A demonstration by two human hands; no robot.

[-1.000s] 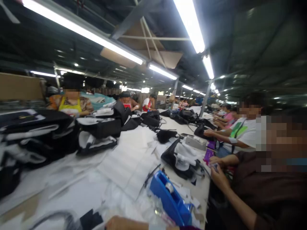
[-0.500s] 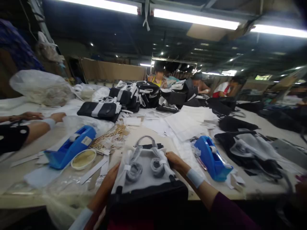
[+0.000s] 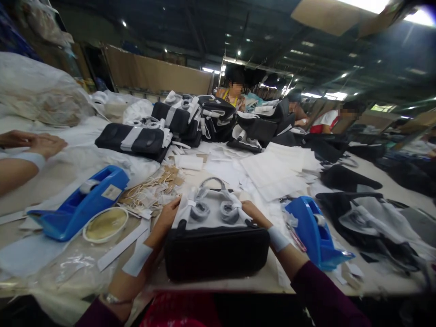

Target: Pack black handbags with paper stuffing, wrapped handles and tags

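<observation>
A black handbag (image 3: 218, 252) lies at the table's near edge, its dark base side toward me. White wrapping paper (image 3: 213, 206) covers its upper face, and two grey wrapped coils (image 3: 230, 212) rest on that. Beyond them a grey handle (image 3: 211, 182) arches up. My left hand (image 3: 169, 214) grips the bag's left side, fingers partly behind the white paper. On the opposite side my right hand (image 3: 254, 211) is closed on the bag's edge, its fingertips partly hidden.
Blue tape dispensers stand left (image 3: 85, 202) and right (image 3: 315, 231) of the bag. A round tub (image 3: 105, 224) and tangled string tags (image 3: 153, 190) lie at left. Wrapped black bags (image 3: 131, 140) are piled behind. Another person's hands (image 3: 44, 144) rest at far left; several people work beyond.
My view has tilted down and turned slightly. The bag has shifted up onto the table edge, both hands still on its sides. The other person's hands at left have come together.
</observation>
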